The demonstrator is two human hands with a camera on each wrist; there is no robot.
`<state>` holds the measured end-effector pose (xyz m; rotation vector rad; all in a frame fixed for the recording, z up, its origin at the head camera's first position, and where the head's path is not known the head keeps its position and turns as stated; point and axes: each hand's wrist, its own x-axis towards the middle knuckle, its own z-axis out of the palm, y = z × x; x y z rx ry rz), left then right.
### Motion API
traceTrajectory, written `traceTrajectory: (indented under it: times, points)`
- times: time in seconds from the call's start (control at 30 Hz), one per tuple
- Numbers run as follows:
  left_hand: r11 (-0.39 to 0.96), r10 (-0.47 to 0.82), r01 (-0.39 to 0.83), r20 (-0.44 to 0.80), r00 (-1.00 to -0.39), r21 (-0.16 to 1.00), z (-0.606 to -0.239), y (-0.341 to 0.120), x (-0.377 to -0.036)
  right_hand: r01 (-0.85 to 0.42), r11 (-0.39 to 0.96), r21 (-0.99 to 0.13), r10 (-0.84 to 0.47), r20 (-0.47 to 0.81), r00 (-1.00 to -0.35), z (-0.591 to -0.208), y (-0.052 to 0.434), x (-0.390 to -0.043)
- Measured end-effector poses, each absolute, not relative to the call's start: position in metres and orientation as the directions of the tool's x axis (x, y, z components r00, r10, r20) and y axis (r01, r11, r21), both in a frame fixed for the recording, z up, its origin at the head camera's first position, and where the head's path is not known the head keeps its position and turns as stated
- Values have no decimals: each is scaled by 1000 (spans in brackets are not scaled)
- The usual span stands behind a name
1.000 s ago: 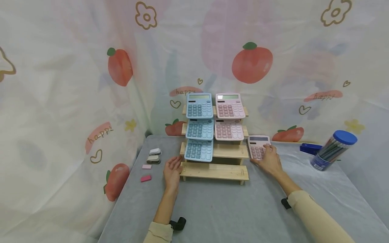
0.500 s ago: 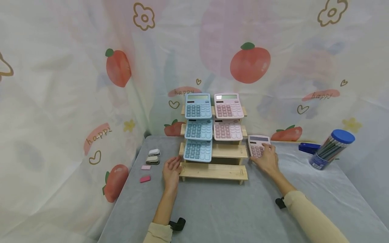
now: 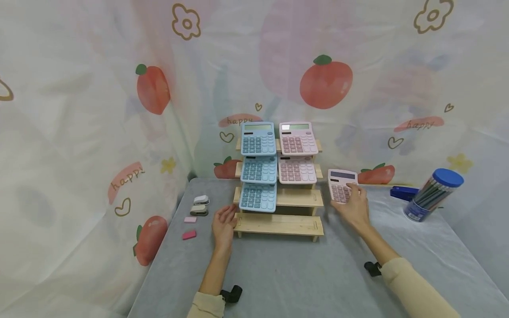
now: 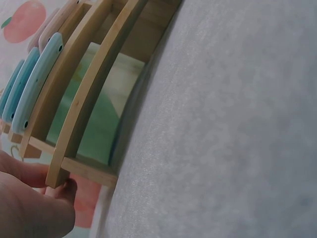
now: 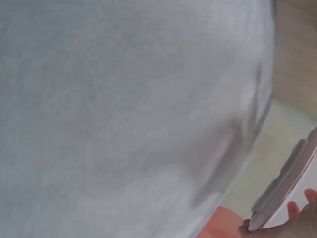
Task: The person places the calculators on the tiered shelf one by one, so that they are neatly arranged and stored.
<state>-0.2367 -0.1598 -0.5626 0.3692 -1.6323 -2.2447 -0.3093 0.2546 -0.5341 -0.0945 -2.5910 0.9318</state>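
Observation:
A tiered wooden display rack (image 3: 278, 224) stands mid-table, holding blue calculators (image 3: 258, 196) in its left column and pink calculators (image 3: 298, 139) on its upper right tiers. At the rack's left side, my left hand (image 3: 223, 227) pinches the end of the lowest slat; in the left wrist view the thumb and fingers of that hand (image 4: 37, 203) lie around the slat's end (image 4: 58, 176). To the right of the rack, my right hand (image 3: 355, 208) grips a pink calculator (image 3: 339, 186) by its lower right part. The right wrist view shows this calculator (image 5: 285, 186) tilted above the table.
Left of the rack lie a white stapler (image 3: 201, 200), a beige stapler (image 3: 199, 210), a pale pink eraser (image 3: 190, 219) and a darker pink one (image 3: 189, 234). At the right are a blue stapler (image 3: 403, 193) and a blue-lidded tub of pencils (image 3: 427, 198). Patterned curtains (image 3: 238, 53) back the table.
My right hand has raised the pink calculator from beside the rack and shifted it slightly up and right. The left hand keeps its place on the rack.

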Motion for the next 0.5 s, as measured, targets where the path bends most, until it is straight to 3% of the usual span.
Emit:
traceTrajectory:
  times: [0.5]
  points:
    - [-260,-403,75,-37,-915,963,-560,-161,-236,-181,804,-567,86,412,-907,-496,250,-267]
